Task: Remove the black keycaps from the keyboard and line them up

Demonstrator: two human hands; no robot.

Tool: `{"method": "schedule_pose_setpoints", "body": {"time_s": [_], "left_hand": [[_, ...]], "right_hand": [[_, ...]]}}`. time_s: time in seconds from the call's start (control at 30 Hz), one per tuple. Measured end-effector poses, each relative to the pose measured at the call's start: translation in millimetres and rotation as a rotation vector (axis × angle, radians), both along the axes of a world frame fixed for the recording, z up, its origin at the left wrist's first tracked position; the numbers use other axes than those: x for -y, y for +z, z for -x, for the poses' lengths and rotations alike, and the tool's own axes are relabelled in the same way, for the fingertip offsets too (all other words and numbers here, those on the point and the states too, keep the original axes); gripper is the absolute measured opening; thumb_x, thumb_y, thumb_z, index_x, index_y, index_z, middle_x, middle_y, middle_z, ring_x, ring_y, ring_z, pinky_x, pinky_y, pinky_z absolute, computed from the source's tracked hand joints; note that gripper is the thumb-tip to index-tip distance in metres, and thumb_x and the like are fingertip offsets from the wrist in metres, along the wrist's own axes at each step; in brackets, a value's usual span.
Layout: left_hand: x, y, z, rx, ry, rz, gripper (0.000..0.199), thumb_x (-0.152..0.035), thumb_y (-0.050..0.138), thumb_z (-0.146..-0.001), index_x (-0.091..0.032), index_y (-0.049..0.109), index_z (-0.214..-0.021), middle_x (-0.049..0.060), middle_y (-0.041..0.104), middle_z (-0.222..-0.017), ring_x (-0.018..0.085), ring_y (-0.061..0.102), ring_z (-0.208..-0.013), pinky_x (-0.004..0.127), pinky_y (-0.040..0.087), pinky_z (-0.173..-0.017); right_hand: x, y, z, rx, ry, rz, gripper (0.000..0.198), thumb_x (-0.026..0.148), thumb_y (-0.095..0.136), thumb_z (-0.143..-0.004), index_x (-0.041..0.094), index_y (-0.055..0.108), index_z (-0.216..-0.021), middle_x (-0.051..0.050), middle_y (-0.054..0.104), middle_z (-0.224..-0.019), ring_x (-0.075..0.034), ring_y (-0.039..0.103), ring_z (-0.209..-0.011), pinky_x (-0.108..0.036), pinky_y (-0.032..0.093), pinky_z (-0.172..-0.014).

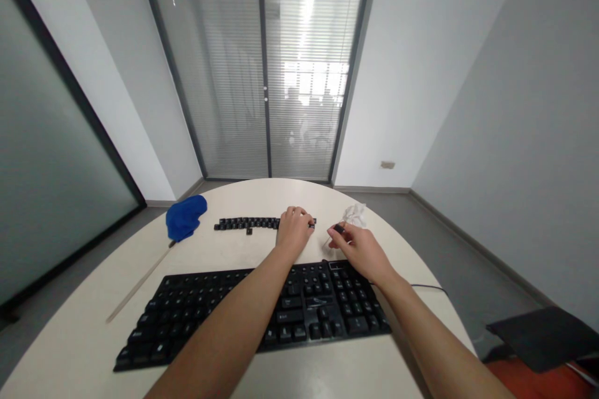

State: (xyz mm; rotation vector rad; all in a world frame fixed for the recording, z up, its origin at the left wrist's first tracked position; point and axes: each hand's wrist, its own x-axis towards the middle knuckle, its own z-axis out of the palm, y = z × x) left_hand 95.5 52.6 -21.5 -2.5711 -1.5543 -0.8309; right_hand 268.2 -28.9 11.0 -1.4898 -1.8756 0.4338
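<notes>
My left hand [294, 230] is closed at the right end of a row of small black keycaps [253, 222], with a dark keycap [311, 225] at its thumb and fingertips. My right hand [358, 246] pinches a small black piece, apparently a keycap [339, 229]. A thin pale stick shows faintly below those fingers; its kind is unclear. Beneath both forearms lies a black keyboard [290, 317], its middle partly covered by my left arm. One loose keycap [249, 231] sits just in front of the row.
A blue cloth-like piece on a thin stick [186, 218] lies on the left of the round pale table [234, 380]. Crumpled white tissue [355, 213] rests beyond my right hand. The keyboard's cable [428, 287] runs off to the right, where a black and orange chair [547, 336] stands.
</notes>
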Motion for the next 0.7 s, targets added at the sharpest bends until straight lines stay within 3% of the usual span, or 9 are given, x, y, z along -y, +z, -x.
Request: {"method": "schedule_pose_setpoints", "body": {"time_s": [0.5,0.7], "left_hand": [[-3.2,-7.4,1.9,0.019,0.014,0.013,0.016,-0.022,0.073,-0.08,-0.022,0.069,-0.096,0.007,0.061,-0.111,0.026,0.047,-0.112,0.039,0.041,-0.094],[1.1,1.2,1.2,0.034,0.016,0.024,0.025,-0.019,0.072,-0.08,-0.023,0.066,-0.104,0.006,0.059,-0.115,0.026,0.046,-0.114,0.038,0.041,-0.097]], "right_hand": [[2.7,6.0,-1.4,-0.002,0.003,0.006,0.031,0.047,0.05,-0.095,0.022,0.068,-0.087,-0.003,0.076,-0.077,-0.019,0.07,-0.069,-0.028,0.05,-0.067],[6.8,11.1,-3.0,-0.099,0.243,0.089,0.032,0.045,0.053,-0.095,0.018,0.069,-0.09,-0.004,0.076,-0.081,-0.019,0.07,-0.075,-0.026,0.05,-0.068]]}}
